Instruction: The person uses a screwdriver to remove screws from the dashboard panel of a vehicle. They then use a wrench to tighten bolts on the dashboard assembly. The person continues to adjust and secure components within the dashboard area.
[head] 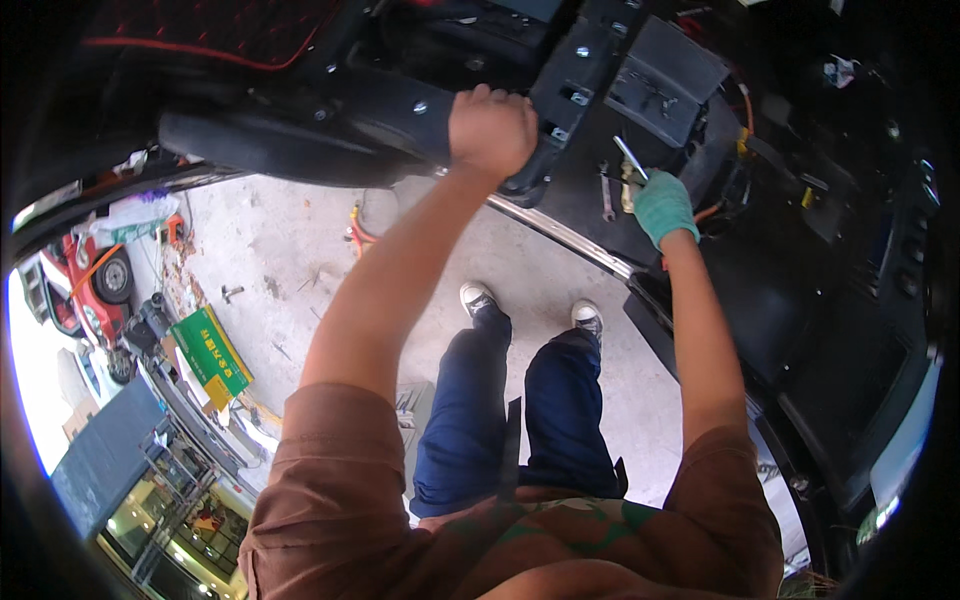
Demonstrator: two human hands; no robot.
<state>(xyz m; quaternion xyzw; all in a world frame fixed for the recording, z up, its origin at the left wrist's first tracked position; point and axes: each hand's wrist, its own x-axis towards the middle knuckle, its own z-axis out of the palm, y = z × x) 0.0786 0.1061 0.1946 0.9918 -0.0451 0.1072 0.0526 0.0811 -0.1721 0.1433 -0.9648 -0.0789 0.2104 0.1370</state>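
My left hand (493,131), bare and closed like a fist, rests against black vehicle trim (420,109); nothing can be seen in it, and its palm side is hidden. Around the lower end of a shiny metal rod-shaped tool (628,156), my right hand (666,206) is closed in a green work glove. The tool slants up and left over the black cab floor. Just left of the glove lies a brass-coloured metal part (627,187). A combination spanner (607,193) lies beside that part. Above them, a grey open tray (656,94) holds small metal pieces.
A bright metal door sill (562,232) runs between my hands. Black trim with bolts and slots (570,105) rises beside my left hand. Orange cable (709,212) passes near the glove. On the concrete floor (285,247) lie a hammer (232,293) and a green box (211,354).
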